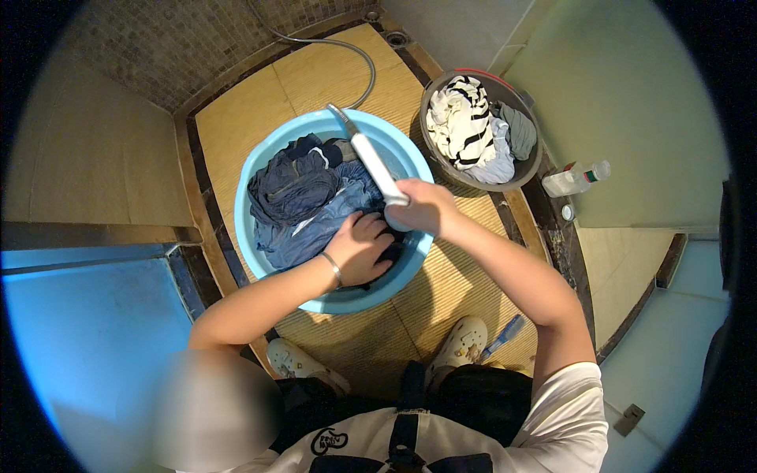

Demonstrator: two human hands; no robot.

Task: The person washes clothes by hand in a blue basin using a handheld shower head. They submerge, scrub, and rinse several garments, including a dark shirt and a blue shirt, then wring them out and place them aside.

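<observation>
A light blue plastic basin (247, 171) on the floor holds dark and blue garments (295, 189), some of them denim-like. My right hand (427, 207) grips a white handheld shower head (375, 165) at its head end, over the basin's right side. Its face is turned down into the basin; whether water runs from it I cannot tell. My left hand (359, 248), with a bracelet at the wrist, rests with spread fingers on the dark cloth near the basin's lower right. Whether it pinches any cloth is not clear.
Right of the basin stands a grey-brown bucket (532, 159) of clothes. A clear bottle (568, 180) and a white cap (568, 213) are on the stone ledge. A blue brush (502, 337) lies beside my right shoe. The shower hose (369, 65) curves behind the basin.
</observation>
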